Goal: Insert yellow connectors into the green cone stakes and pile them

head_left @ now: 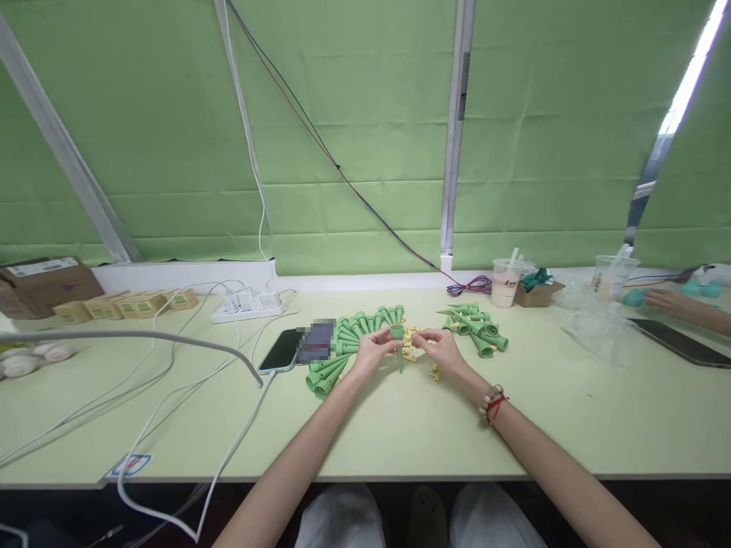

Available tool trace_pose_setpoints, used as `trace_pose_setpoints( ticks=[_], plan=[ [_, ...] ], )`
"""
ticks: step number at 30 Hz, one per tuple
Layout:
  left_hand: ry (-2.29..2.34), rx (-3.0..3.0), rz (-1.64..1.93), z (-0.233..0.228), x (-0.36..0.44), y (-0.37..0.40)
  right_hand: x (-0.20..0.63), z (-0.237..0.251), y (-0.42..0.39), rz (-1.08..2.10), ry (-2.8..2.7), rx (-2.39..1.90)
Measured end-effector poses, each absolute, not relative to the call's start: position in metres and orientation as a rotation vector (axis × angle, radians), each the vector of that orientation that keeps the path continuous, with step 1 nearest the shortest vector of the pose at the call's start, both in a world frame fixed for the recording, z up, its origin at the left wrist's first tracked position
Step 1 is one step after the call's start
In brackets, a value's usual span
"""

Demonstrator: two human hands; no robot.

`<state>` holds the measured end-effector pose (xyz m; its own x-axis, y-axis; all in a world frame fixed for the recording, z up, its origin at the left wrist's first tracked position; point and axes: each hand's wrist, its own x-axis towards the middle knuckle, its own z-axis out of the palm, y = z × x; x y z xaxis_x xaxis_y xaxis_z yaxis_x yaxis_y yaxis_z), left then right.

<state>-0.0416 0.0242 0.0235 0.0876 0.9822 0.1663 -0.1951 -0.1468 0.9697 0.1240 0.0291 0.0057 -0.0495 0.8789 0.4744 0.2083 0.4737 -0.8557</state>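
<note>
My left hand [372,350] holds a green plastic cone [398,344] upright, wide end up, its tip pointing down at the table. My right hand [441,350] pinches a small yellow part [412,340] right beside the cone's top. More yellow parts [435,373] lie under and between my hands. A fan of green cones [343,346] lies to the left of my hands and a looser pile of green cones [475,327] to the right. A bead bracelet with a red cord [492,402] is on my right wrist.
A phone [284,350] on a cable lies left of the cones, with a power strip [248,306] and small boxes [134,304] behind. A drink cup [505,282] and carton [537,291] stand at the back right. Another person's hand [671,301] rests far right near a tablet [679,341].
</note>
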Motion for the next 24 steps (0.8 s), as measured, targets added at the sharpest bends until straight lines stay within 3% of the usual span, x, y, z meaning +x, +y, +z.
trace_pose_setpoints(
  ticks=[12,19,24],
  plan=[
    [0.899,1.51,1.276,0.022,-0.048,0.027,0.121,0.007,0.021,0.846,-1.676,-0.947],
    [0.899,1.514,1.288,0.026,-0.05,0.026,0.112,0.007,0.021,1.092,-1.638,-0.83],
    [0.898,1.348,1.297,0.024,-0.044,0.026,0.117,0.012,0.022,0.852,-1.694,-0.924]
  ],
)
